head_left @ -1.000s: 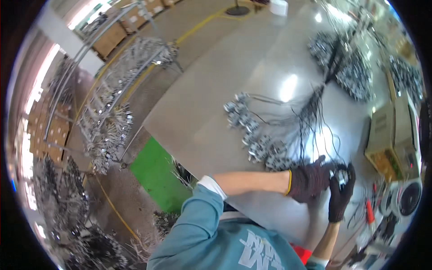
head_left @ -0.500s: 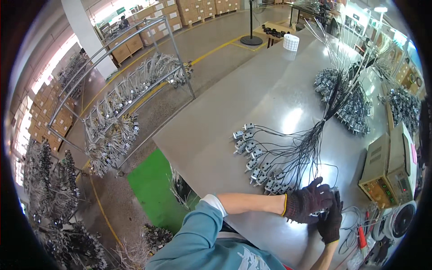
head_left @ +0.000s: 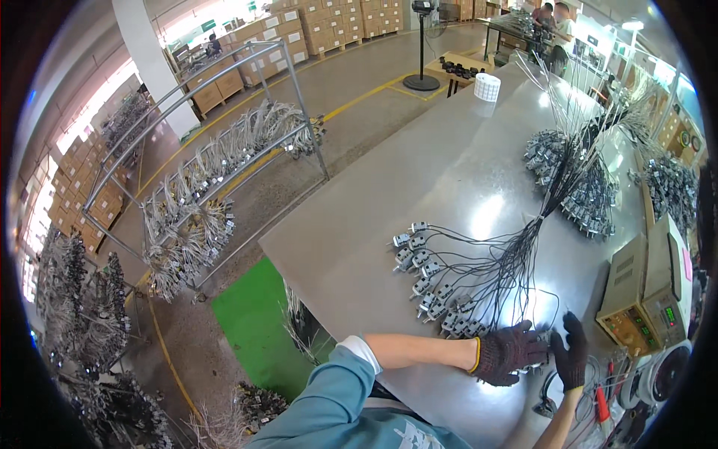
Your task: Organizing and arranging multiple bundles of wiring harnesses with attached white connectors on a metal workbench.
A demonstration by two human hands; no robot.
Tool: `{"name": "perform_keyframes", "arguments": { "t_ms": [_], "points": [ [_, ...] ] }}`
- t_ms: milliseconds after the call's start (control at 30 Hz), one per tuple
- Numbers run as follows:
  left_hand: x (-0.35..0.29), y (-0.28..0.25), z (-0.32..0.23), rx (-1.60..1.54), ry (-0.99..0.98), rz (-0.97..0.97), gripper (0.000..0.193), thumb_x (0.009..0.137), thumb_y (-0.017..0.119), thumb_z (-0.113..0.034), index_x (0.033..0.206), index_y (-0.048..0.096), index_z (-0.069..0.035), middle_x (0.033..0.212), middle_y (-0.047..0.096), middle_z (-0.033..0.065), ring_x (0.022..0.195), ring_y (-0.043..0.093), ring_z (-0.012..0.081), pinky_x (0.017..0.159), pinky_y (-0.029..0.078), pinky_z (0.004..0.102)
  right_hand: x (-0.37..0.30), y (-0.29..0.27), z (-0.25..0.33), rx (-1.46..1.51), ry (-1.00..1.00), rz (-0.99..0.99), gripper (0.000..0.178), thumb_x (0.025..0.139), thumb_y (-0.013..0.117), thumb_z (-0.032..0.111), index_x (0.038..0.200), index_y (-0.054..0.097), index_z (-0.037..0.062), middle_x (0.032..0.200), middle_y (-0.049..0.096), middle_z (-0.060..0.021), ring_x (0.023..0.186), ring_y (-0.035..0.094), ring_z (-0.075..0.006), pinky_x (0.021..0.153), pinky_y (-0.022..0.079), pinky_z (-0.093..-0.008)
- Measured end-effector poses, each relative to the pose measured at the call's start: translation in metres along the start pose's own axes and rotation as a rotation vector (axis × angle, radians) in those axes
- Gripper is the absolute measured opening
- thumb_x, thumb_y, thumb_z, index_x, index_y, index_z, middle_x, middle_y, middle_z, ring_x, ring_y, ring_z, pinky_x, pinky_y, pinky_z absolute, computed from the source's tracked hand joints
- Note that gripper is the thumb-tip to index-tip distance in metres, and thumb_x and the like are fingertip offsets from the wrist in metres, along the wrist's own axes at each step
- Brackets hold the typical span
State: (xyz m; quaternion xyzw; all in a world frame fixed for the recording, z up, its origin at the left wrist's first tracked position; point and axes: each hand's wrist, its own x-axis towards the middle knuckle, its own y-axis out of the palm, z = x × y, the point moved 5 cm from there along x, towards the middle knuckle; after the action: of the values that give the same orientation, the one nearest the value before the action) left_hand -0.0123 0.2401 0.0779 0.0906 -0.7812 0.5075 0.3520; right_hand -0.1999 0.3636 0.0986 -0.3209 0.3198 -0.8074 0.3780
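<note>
- The left hand (head_left: 511, 352), in a dark knit glove with a yellow cuff, lies palm down on the grey metal surface (head_left: 359, 247), its grip curled over the near end of a row of small silver connectors (head_left: 430, 284); what exactly the fingers pinch underneath I cannot tell.
- The right hand (head_left: 572, 355), also dark-gloved, stands just beside the left one, fingers raised and spread, its grip loose and holding nothing that shows.
- The connectors run in a curved line away from the left grip, up and to its left, each on a thin black wire.
- These black wires (head_left: 516, 262) gather into one bundle just beyond both grips and climb away across the surface.
- Farther along the same bundle, well beyond the right grip, lies a second heap of connectors (head_left: 568, 172).
- To the right of the right grip sits a beige test box (head_left: 643, 292) with a small lit display.
- Below the right grip lies a red-handled tool (head_left: 602, 404), near a dark cable.
- Well to the left of the left grip, off the surface, a green mat (head_left: 254, 329) covers the floor.
- Beyond the mat stands a metal rack (head_left: 202, 202) hung with more wire harnesses.
- A white roll (head_left: 486, 86) rests at the far end of the surface.
</note>
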Motion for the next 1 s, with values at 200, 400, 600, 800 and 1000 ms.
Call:
{"name": "perform_keyframes", "arguments": {
  "t_ms": [200, 400, 600, 800, 1000],
  "points": [
    [0.002, 0.003, -0.001, -0.074, -0.093, 0.248, 0.084, 0.084, 0.073, -0.045, 0.153, 0.055, 0.0, 0.156, 0.055, 0.0215, 0.14, 0.054, 0.0376, 0.124, 0.032, 0.0569, 0.019, 0.031, -0.008, 0.104, -0.017, 0.189, 0.031, 0.098, 0.08, 0.019, 0.123, 0.074, 0.0018, 0.122, 0.077, -0.0158, 0.11, 0.075, -0.0274, 0.096, 0.058, -0.0392],
    [0.004, 0.001, 0.0, -0.086, -0.096, 0.224, 0.082, 0.083, 0.074, -0.042, 0.152, 0.056, -0.001, 0.155, 0.055, 0.023, 0.14, 0.053, 0.0396, 0.123, 0.034, 0.0552, 0.012, 0.034, -0.004, 0.191, -0.014, 0.149, 0.023, 0.095, 0.072, 0.001, 0.118, 0.07, -0.0009, 0.111, 0.076, -0.0154, 0.105, 0.074, -0.0298, 0.096, 0.058, -0.042],
    [0.009, -0.012, -0.003, -0.101, -0.1, 0.234, 0.08, 0.078, 0.077, -0.037, 0.148, 0.058, -0.002, 0.151, 0.056, 0.0228, 0.137, 0.054, 0.0406, 0.119, 0.037, 0.0552, 0.007, 0.006, 0.076, -0.625, -0.532, -0.201, 0.018, 0.096, 0.062, 0.001, 0.113, 0.068, 0.0043, 0.112, 0.072, -0.0162, 0.1, 0.069, -0.0433, 0.093, 0.057, -0.0476],
    [0.005, -0.011, -0.006, -0.153, -0.047, 0.156, 0.079, 0.076, 0.079, -0.034, 0.146, 0.058, -0.002, 0.145, 0.058, 0.0215, 0.128, 0.058, 0.0383, 0.114, 0.041, 0.0537, -0.02, 0.01, 0.037, -0.062, 0.12, 0.054, 0.035, 0.105, 0.058, 0.01, 0.139, 0.062, 0.0026, 0.105, 0.074, -0.0167, 0.099, 0.074, -0.036, 0.092, 0.058, -0.0448],
    [0.005, -0.015, -0.003, -0.171, -0.109, 0.275, 0.061, 0.077, 0.08, -0.037, 0.128, 0.066, -0.006, 0.139, 0.062, 0.0194, 0.127, 0.059, 0.0361, 0.11, 0.044, 0.0519, -0.024, 0.018, 0.086, -0.06, -0.031, 0.114, 0.049, 0.114, 0.046, 0.026, 0.155, 0.053, -0.0003, 0.102, 0.069, -0.0204, 0.092, 0.068, -0.0369, 0.089, 0.055, -0.0459]
  ]
}}
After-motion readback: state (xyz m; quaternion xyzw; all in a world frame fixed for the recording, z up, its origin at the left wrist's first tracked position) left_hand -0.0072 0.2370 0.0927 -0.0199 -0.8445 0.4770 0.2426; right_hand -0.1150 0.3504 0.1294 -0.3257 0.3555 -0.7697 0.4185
